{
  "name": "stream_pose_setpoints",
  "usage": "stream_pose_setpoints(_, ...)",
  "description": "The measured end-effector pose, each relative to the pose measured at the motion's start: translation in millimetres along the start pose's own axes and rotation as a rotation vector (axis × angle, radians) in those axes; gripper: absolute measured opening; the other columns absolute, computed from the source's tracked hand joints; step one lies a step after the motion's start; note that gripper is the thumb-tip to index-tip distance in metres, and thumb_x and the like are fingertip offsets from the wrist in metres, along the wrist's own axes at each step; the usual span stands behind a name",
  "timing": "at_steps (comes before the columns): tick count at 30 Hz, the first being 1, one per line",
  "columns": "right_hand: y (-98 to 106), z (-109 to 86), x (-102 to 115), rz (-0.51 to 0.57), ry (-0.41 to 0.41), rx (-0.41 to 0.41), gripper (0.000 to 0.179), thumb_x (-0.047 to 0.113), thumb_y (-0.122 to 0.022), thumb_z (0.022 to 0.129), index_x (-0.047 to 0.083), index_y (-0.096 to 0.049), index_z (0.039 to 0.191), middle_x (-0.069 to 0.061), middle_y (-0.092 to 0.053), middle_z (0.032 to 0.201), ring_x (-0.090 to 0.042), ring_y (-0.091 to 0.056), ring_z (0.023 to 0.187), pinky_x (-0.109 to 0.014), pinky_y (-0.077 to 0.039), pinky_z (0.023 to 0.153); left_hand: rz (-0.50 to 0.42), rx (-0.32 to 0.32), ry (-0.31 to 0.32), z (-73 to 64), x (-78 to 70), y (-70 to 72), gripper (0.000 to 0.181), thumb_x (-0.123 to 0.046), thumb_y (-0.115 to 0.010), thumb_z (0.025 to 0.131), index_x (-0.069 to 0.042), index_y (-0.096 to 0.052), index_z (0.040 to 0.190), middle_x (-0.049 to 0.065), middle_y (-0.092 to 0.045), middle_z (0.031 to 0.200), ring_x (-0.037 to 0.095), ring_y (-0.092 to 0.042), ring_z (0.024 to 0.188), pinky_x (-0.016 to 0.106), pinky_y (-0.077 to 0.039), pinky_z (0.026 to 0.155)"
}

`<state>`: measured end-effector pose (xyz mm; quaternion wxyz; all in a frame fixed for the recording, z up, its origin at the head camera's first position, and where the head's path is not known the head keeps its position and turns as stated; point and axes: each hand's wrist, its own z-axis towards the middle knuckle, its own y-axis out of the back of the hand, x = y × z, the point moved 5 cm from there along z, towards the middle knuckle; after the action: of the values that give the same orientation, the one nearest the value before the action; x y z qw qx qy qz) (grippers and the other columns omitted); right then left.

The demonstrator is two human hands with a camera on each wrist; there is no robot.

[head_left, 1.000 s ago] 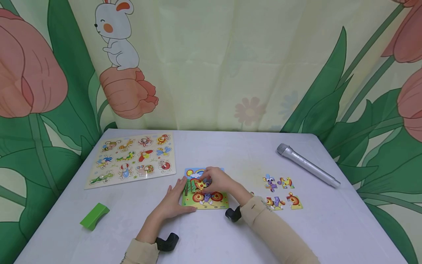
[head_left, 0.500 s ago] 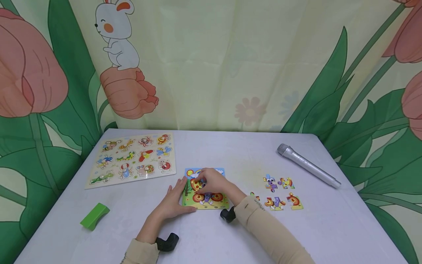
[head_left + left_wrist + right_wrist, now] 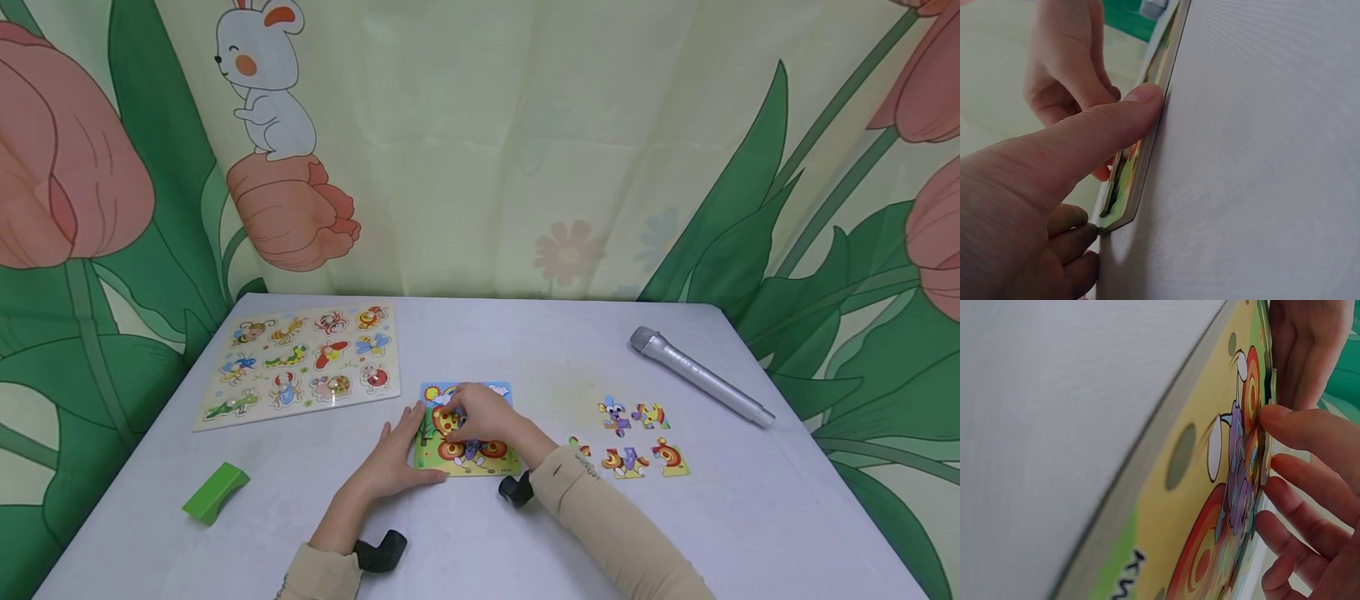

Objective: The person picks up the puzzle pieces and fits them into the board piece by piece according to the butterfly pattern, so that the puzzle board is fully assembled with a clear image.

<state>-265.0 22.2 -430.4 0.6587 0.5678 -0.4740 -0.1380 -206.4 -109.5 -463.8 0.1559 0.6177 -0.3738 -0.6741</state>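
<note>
Puzzle (image 3: 471,451) between block (image 3: 216,493) and microphone (image 3: 701,377)

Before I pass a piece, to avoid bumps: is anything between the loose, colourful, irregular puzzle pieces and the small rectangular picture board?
Yes: the bare right wrist and beige sleeve lie between the nearer row of pieces and the board, and the sleeve partly hides one piece.

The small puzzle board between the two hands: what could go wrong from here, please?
The puzzle piece under the right hand seems raised above the puzzle board, so pressing might jam it. The left hand braces only the left and near edges; a firm push could slide the board. The right sleeve passes close to a loose piece and might brush it away.
</note>
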Motion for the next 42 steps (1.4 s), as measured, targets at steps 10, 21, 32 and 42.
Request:
stream_pose_setpoints(10,-0.4,0.1,1.1,-0.041,-0.028,-0.009,0.037,0.027,-0.079,0.07,0.008,-0.071,0.102,0.001,-0.063,0.097,-0.01,-0.055,0.086,-0.021,-0.047,0.073,-0.007,-0.004,0.003,-0.2,-0.3,0.2,0.105,-0.039,-0.079,0.067,-0.002,-0.019,0.145,0.014,-0.02,0.15,0.029,-0.01,0.138,0.048,-0.001,0.111)
stream_pose_setpoints(21,0.2,-1.0,3.0,-0.042,-0.039,-0.015,0.042,0.028,-0.08,0.069,0.01,-0.07,0.106,0.001,-0.063,0.102,-0.011,-0.055,0.09,-0.023,-0.048,0.076,-0.003,0.001,0.007,0.3,0.6,0.3,0.105,-0.04,-0.079,0.067,-0.003,-0.019,0.145,0.013,-0.02,0.15,0.028,-0.01,0.138,0.048,-0.001,0.111)
stream_pose_setpoints(32,-1.6,2.7,4.6,-0.024,-0.018,-0.02,0.033,0.025,-0.076,0.074,0.014,-0.071,0.105,0.005,-0.063,0.094,-0.007,-0.053,0.081,-0.018,-0.045,0.068,-0.015,0.005,0.023,0.6,1.1,-0.8,0.105,-0.04,-0.079,0.068,-0.003,-0.019,0.145,0.013,-0.02,0.15,0.028,-0.009,0.139,0.048,0.0,0.111)
stream_pose_setpoints(42,-5.5,5.5,4.1,-0.099,-0.027,0.016,0.033,0.027,-0.075,0.076,0.019,-0.07,0.107,0.003,-0.059,0.104,-0.008,-0.051,0.083,-0.02,-0.045,0.069,-0.007,-0.003,0.019,1.2,2.3,-1.3,0.105,-0.04,-0.079,0.067,-0.004,-0.019,0.145,0.013,-0.02,0.15,0.028,-0.01,0.138,0.048,-0.001,0.111)
